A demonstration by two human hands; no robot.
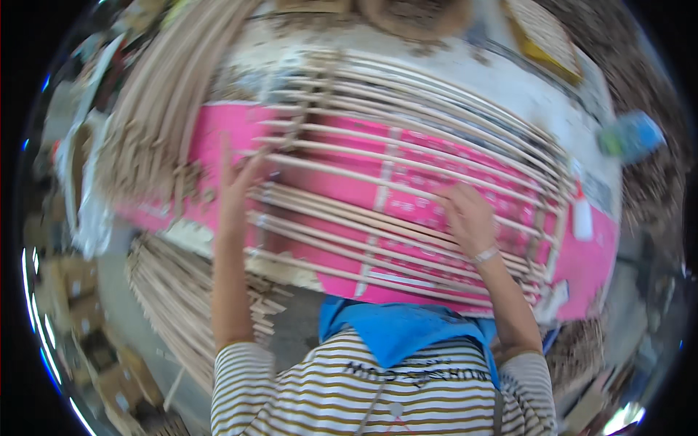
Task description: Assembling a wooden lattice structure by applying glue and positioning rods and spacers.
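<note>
A frame of thin wooden rods (pixel 429 161) lies on the table in front of me, its rods running side by side between a left crosspiece (pixel 302 116) and a right crosspiece (pixel 556 218). My left hand (pixel 243 178) is at the rods' left ends, fingers apart and somewhat blurred; its fingertips meet the end of one wooden rod (pixel 342 173). Along that same rod, my right hand (pixel 469 214) is closed, its curled fingers at the rod's middle. Whether the rod's far right end sits in the crosspiece is too blurred to tell.
Pink sheeting (pixel 596 269) covers part of the table. Long wooden strips (pixel 156 109) are heaped at the left, with another bundle (pixel 182 291) below the table edge. At the right stand a white bottle (pixel 582 214) and a clear bluish container (pixel 636 138).
</note>
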